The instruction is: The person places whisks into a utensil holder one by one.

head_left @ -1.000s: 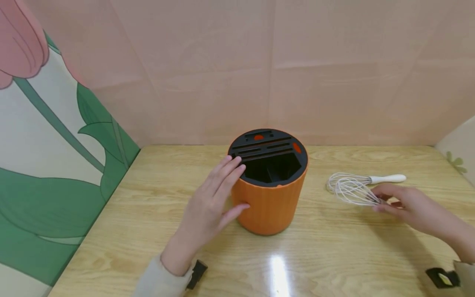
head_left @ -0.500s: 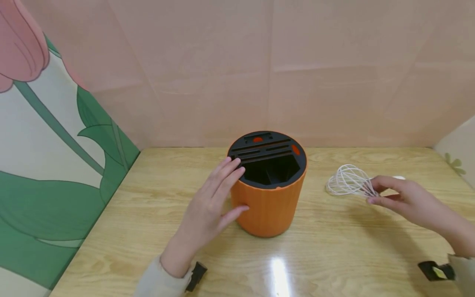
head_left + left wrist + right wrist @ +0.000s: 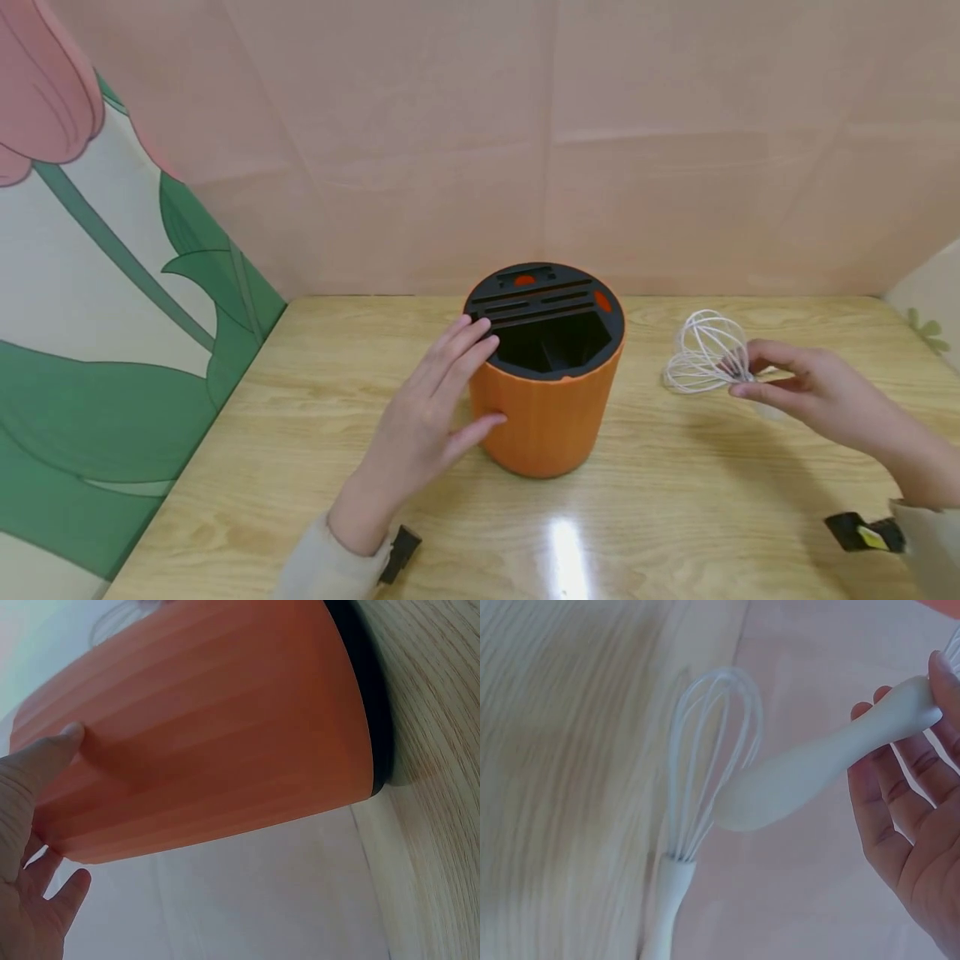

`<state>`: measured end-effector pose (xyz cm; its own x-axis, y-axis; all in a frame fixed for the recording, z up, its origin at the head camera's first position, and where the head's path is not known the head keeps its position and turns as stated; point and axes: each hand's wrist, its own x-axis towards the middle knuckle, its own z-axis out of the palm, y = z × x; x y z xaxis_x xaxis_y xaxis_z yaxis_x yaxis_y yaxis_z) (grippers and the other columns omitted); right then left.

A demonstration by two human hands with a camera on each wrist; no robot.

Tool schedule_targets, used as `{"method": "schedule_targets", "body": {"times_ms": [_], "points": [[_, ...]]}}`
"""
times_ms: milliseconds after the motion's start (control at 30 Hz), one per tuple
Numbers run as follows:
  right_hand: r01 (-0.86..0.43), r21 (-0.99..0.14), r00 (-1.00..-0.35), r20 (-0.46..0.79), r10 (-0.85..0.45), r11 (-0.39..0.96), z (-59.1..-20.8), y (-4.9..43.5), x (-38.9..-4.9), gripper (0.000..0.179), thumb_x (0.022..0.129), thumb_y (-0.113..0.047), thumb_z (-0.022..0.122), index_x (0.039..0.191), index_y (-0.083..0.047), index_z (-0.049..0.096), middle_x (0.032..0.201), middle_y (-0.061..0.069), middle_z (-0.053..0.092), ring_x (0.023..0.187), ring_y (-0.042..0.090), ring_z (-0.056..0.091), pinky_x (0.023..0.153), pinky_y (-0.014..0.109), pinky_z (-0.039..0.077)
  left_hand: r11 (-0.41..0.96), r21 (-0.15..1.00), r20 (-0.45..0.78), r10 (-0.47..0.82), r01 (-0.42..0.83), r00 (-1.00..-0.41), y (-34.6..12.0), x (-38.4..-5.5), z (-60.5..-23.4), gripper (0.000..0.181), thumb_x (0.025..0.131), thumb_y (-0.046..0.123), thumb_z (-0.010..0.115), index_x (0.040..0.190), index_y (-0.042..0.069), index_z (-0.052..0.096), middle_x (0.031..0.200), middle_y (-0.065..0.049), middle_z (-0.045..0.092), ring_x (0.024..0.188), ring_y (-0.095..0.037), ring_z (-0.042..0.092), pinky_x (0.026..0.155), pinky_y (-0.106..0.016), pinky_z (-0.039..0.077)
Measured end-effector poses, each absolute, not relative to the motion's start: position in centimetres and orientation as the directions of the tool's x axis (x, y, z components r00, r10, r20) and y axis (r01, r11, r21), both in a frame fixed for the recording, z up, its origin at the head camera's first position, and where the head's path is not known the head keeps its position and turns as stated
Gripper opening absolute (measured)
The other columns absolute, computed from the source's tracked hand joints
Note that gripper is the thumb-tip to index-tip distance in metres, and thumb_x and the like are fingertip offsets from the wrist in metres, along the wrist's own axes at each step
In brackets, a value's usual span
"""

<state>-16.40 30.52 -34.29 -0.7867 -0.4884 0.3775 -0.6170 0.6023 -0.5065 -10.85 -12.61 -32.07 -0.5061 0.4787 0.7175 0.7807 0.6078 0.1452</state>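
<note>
Whisk (image 3: pixel 817 769), white, raised since earlier: right grip (image 3: pixel 813 383) pinching its neck. Holder (image 3: pixel 551 425), orange: left grip (image 3: pixel 420 417) touching, fingers extended.

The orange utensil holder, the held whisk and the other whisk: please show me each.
Orange utensil holder (image 3: pixel 549 412): head view, on its side wall.
Held whisk (image 3: pixel 810 766): right wrist view, on its handle.
Other whisk (image 3: pixel 676 877): right wrist view, on its handle.
</note>
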Motion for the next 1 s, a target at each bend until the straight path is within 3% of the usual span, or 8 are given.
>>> {"method": "schedule_targets", "body": {"times_ms": [167,400,600,867,1000], "points": [[-0.62,-0.55,-0.783,0.39,-0.485,0.56,-33.2,29.1,-15.9,0.03,0.08,0.011,0.073,0.092,-0.016,0.065,0.093,-0.014,0.063,0.091,-0.008,0.057,0.067,0.005,0.052,0.611,0.138,0.719,0.48,0.779,-0.504,-12.6,-10.8,-32.1,0.084,0.076,0.02,0.086,0.146,0.002,0.043,0.153,-0.015,0.044,0.147,-0.031,0.035,0.124,-0.036,0.033],[-0.674,-0.579,-0.731,0.44,-0.521,0.458,-32.0,27.6,-15.6,0.036,0.077,0.017,0.072,0.099,-0.011,0.068,0.098,-0.014,0.067,0.094,-0.008,0.062,0.076,0.005,0.054,0.606,0.133,0.724,0.481,0.784,-0.494,-12.5,-10.8,-32.0,0.086,0.074,0.018,0.087,0.146,0.001,0.042,0.152,-0.016,0.045,0.147,-0.032,0.036,0.122,-0.037,0.035],[-0.715,-0.594,-0.687,0.494,-0.534,0.37,-30.9,26.3,-15.6,0.038,0.074,0.024,0.069,0.104,0.0,0.066,0.101,-0.012,0.069,0.095,-0.006,0.065,0.082,0.008,0.056,0.607,0.134,0.726,0.478,0.783,-0.495,-12.5,-10.8,-32.0,0.086,0.074,0.018,0.087,0.146,0.001,0.043,0.152,-0.016,0.045,0.147,-0.032,0.037,0.122,-0.037,0.036],[-0.69,-0.724,-0.629,0.608,-0.485,-0.013,-29.2,24.3,-15.4,0.03,0.08,0.024,0.064,0.107,0.012,0.063,0.107,0.002,0.072,0.101,0.006,0.071,0.082,0.014,0.059,0.608,0.138,0.726,0.475,0.782,-0.497,-12.5,-10.7,-32.1,0.086,0.074,0.018,0.087,0.146,0.002,0.043,0.152,-0.015,0.045,0.147,-0.032,0.037,0.122,-0.036,0.036],[-0.686,-0.723,-0.627,0.643,-0.44,-0.077,-27.8,23.0,-15.1,0.029,0.079,0.022,0.066,0.107,0.014,0.064,0.107,0.004,0.073,0.099,0.01,0.072,0.08,0.016,0.06,0.612,0.133,0.727,0.474,0.78,-0.496,-12.5,-10.8,-32.1,0.086,0.074,0.018,0.088,0.146,0.001,0.043,0.152,-0.016,0.045,0.146,-0.032,0.037,0.122,-0.036,0.036]]}}
